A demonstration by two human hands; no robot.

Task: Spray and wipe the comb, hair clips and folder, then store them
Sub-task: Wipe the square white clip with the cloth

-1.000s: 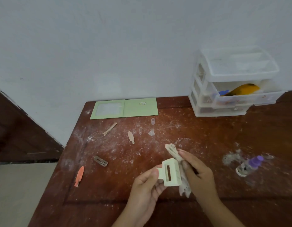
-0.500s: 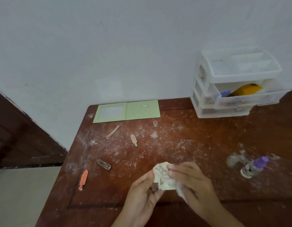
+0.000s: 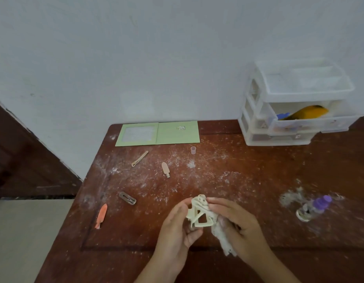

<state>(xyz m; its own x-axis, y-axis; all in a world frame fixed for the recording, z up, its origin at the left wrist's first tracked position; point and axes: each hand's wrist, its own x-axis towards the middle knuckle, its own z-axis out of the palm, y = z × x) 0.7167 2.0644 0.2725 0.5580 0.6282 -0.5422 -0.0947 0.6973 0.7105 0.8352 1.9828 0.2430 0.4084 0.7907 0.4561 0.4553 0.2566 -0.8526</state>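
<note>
Landmark: green folder, lying open and flat at the far edge of the wooden table, against the wall.

Left hand: fingers closed around the cream comb, held above the table well toward the near side of the folder and a little to its right. Comb is tilted; its rectangular cut-out shows.

Right hand: fingers pinched on a white cloth, pressing it onto the comb's upper end; the rest of the cloth hangs below the palm.

Hair clips, all on the table on the near side of the folder:
- thin tan clip, just beside the folder
- beige clip, slightly nearer
- brown open-frame clip, farther toward the near edge
- orange clip, nearest the table's left edge

Small clear cap stands upright near the folder's right corner. Spray bottle with purple top lies on its side, well right of the folder. White drawer unit sits right of the folder at the wall; its middle drawer is pulled out. White powdery residue covers the tabletop.
</note>
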